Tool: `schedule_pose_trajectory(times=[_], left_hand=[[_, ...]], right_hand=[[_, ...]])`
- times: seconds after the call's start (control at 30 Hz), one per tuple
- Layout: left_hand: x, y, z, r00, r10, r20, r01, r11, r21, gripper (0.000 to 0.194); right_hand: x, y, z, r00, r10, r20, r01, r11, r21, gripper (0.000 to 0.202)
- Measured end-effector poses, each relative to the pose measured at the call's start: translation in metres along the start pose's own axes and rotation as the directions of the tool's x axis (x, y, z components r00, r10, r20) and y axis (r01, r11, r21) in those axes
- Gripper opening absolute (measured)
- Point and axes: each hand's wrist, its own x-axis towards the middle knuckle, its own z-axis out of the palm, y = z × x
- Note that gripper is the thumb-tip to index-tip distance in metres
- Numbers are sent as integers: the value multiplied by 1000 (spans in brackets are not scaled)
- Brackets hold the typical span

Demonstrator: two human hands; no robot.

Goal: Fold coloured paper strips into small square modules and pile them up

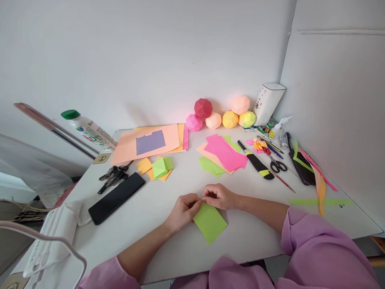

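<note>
A green square of paper (pixel 210 224) lies turned cornerwise on the white table (pixel 168 261), close to its front edge. Its far corner is pinched between the fingertips of my left hand (pixel 187 208) and my right hand (pixel 221 196), which almost touch each other. Both hands are closed, thumbs against forefingers; the very tip of the corner is hidden by them. Beyond my right hand lies a loose pile of pink, peach and green paper pieces (pixel 227 154). Beyond my left hand sit small folded green and orange paper squares (pixel 162 166).
Left: a black phone (pixel 116 198), keys (pixel 114 175), a white bottle (pixel 90 129) and a white power strip (pixel 52 237). Back: peach sheets (pixel 126 150) and faceted paper balls (pixel 203 108). Right: a box cutter (pixel 258 162), scissors (pixel 278 165), a glue bottle (pixel 276 129) and paper strips (pixel 306 202).
</note>
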Motion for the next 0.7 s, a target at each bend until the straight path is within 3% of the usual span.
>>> schedule_pose_trajectory(times=[0.1, 0.3, 0.4, 0.5, 0.57, 0.6, 0.63, 0.7], left_hand=[[1, 3, -2, 995, 78, -62, -71, 991, 111, 23], [1, 6, -12, 997, 4, -78, -2, 1000, 18, 22], [0, -1, -22, 978, 79, -195, -83, 997, -9, 23], [-2, -7, -28, 934, 200, -296, -227, 972, -61, 26], [-4, -5, -26, 955, 238, -180, -272, 942, -198, 34], [-5, -3, -23, 975, 218, -46, -221, 923, -315, 40], [-6, 0, -20, 982, 158, 99, -99, 893, -439, 48], [-6, 5, -13, 953, 79, 293, 136, 753, -644, 64]], right_hand=[[0, 0, 0, 1000, 15, -10, -15, 999, 38, 14], [3, 6, -5, 995, 56, -80, -37, 975, 217, 19], [3, 1, -10, 978, 10, -208, 34, 979, 203, 20], [0, -12, -14, 890, -133, -437, 165, 986, 36, 16], [-4, -21, -13, 784, -352, -511, 309, 936, -171, 11], [-6, -23, -11, 753, -462, -468, 375, 887, -270, 9], [-8, -25, -8, 734, -552, -395, 434, 829, -352, 9], [-11, -24, 1, 723, -660, -202, 529, 718, -453, 9]])
